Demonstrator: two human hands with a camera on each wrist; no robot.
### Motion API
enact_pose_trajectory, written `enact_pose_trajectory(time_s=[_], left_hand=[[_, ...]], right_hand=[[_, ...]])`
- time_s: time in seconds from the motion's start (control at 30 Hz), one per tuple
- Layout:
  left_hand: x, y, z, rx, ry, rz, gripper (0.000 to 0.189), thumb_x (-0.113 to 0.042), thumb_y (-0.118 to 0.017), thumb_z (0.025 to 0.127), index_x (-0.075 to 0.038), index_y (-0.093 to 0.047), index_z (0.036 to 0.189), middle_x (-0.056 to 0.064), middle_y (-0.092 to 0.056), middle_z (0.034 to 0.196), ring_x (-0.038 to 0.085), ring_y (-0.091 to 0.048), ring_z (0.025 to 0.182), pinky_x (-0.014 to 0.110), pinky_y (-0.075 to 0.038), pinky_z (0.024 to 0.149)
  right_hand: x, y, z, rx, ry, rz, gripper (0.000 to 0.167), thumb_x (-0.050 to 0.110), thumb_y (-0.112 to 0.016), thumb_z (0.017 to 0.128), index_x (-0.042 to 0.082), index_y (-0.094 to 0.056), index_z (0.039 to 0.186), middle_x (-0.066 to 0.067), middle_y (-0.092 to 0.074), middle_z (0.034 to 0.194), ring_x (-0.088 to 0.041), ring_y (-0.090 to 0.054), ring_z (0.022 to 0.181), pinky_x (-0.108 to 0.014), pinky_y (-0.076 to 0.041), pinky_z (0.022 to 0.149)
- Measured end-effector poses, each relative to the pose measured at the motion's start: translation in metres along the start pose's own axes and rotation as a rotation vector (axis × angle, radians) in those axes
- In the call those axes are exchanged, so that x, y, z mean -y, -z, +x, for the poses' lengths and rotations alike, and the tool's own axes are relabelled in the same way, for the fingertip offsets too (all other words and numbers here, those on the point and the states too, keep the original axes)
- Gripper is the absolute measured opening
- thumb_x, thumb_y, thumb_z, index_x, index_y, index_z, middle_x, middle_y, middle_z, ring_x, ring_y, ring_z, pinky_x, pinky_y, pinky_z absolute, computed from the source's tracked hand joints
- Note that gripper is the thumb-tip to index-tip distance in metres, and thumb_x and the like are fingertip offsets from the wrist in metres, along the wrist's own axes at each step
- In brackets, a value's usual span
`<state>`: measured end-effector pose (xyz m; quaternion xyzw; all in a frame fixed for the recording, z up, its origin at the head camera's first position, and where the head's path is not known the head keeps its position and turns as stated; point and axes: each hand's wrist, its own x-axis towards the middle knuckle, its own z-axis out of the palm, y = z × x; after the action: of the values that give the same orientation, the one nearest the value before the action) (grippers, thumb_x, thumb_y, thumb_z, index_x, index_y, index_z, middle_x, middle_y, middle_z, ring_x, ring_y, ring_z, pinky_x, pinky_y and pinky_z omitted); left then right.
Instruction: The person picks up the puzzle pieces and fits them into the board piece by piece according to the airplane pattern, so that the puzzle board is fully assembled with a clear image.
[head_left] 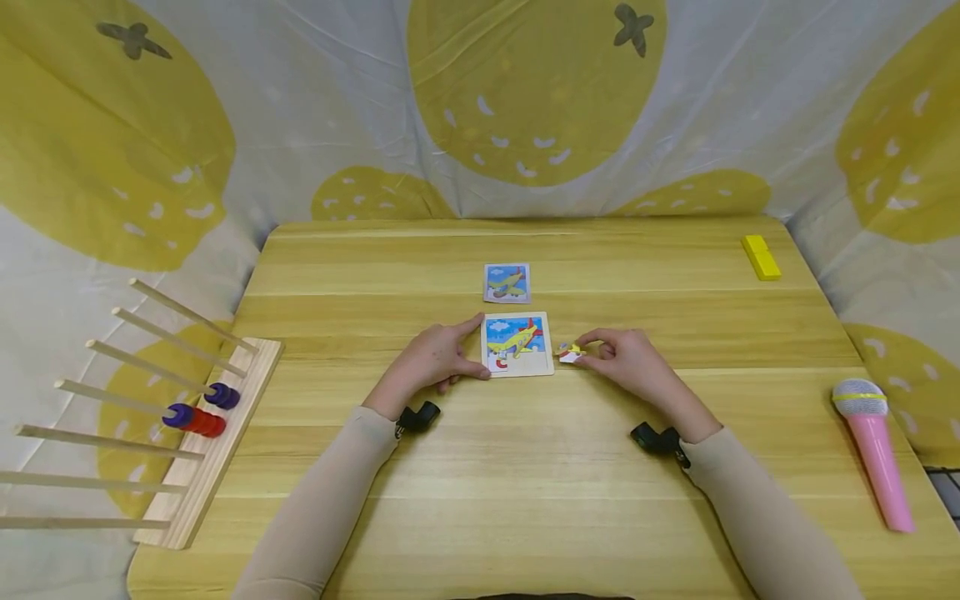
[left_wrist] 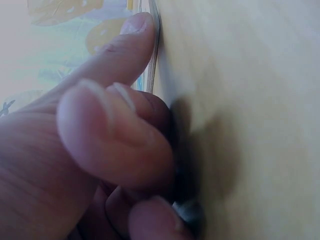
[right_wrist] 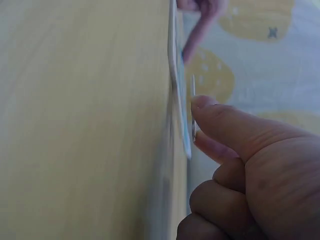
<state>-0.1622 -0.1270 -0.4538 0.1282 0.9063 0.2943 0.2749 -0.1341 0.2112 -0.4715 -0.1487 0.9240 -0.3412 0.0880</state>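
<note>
A small square puzzle board (head_left: 536, 365) lies mid-table, showing a yellow airplane with a red tail on blue; its lower right part is bare pale wood. My left hand (head_left: 433, 357) holds the board at its left side, index finger by the upper corner and thumb by the lower one, with the other fingers curled beneath. Just off the board's right edge, my right hand (head_left: 628, 360) pinches a puzzle piece (head_left: 570, 356) coloured white, yellow and red between thumb and index finger. In the right wrist view the piece (right_wrist: 193, 87) appears edge-on, close over the board.
Behind the board lies a square airplane picture card (head_left: 507, 283). A wooden peg rack (head_left: 225, 442) with purple and red rings stands at left. Yellow blocks (head_left: 761, 257) lie at the back right, and a pink toy microphone (head_left: 876, 458) near the right edge.
</note>
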Motion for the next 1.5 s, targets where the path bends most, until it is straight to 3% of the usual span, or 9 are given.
enact_pose_trajectory(time_s=[0.23, 0.4, 0.8, 1.23, 1.37, 1.5], left_hand=[[0.001, -0.001, 0.002, -0.003, -0.008, 0.015, 0.108, -0.048, -0.088, 0.085, -0.030, -0.025, 0.170, 0.001, -0.060, 0.054, 0.017, -0.056, 0.039, 0.030, -0.050, 0.047], [0.001, 0.000, 0.002, -0.001, -0.007, 0.022, 0.108, -0.049, -0.088, 0.085, -0.029, -0.026, 0.170, 0.000, -0.059, 0.054, 0.018, -0.057, 0.040, 0.029, -0.049, 0.047], [0.002, 0.001, 0.001, 0.002, -0.016, 0.021, 0.107, -0.046, -0.087, 0.086, -0.028, -0.024, 0.171, 0.001, -0.060, 0.055, 0.017, -0.056, 0.040, 0.031, -0.051, 0.048], [0.000, 0.003, 0.001, 0.003, -0.021, 0.011, 0.106, -0.046, -0.087, 0.087, -0.029, -0.024, 0.171, 0.002, -0.061, 0.055, 0.018, -0.056, 0.040, 0.031, -0.051, 0.046], [0.001, 0.002, 0.001, 0.001, -0.025, 0.012, 0.105, -0.046, -0.087, 0.087, -0.029, -0.025, 0.171, 0.002, -0.061, 0.054, 0.018, -0.056, 0.039, 0.031, -0.050, 0.046], [0.001, 0.001, 0.002, 0.004, -0.026, 0.007, 0.105, -0.046, -0.087, 0.087, -0.029, -0.025, 0.171, 0.002, -0.061, 0.054, 0.018, -0.056, 0.040, 0.031, -0.050, 0.046]], right_hand=[[0.034, -0.033, 0.027, 0.083, 0.135, -0.024, 0.024, 0.029, -0.079, 0.097, 0.013, -0.079, 0.115, 0.010, -0.038, 0.058, -0.005, -0.030, 0.053, -0.023, -0.029, 0.056], [0.043, -0.041, 0.034, 0.087, 0.175, -0.043, 0.022, 0.029, -0.080, 0.096, 0.014, -0.079, 0.112, 0.009, -0.042, 0.058, -0.005, -0.032, 0.052, -0.023, -0.029, 0.054], [0.050, -0.046, 0.036, 0.069, 0.202, -0.068, 0.026, 0.032, -0.081, 0.096, 0.019, -0.079, 0.119, 0.009, -0.041, 0.057, -0.005, -0.034, 0.052, -0.022, -0.030, 0.053], [0.061, -0.050, 0.037, 0.084, 0.148, -0.085, 0.017, 0.031, -0.078, 0.099, 0.023, -0.083, 0.113, 0.007, -0.049, 0.055, -0.006, -0.040, 0.049, -0.024, -0.034, 0.055], [0.061, -0.050, 0.036, 0.077, 0.148, -0.068, 0.015, 0.031, -0.078, 0.098, 0.024, -0.083, 0.111, 0.008, -0.046, 0.054, -0.006, -0.037, 0.048, -0.025, -0.033, 0.055], [0.056, -0.048, 0.034, 0.065, 0.107, 0.018, 0.016, 0.032, -0.078, 0.098, 0.025, -0.082, 0.112, 0.009, -0.042, 0.055, -0.007, -0.034, 0.050, -0.024, -0.030, 0.053]])
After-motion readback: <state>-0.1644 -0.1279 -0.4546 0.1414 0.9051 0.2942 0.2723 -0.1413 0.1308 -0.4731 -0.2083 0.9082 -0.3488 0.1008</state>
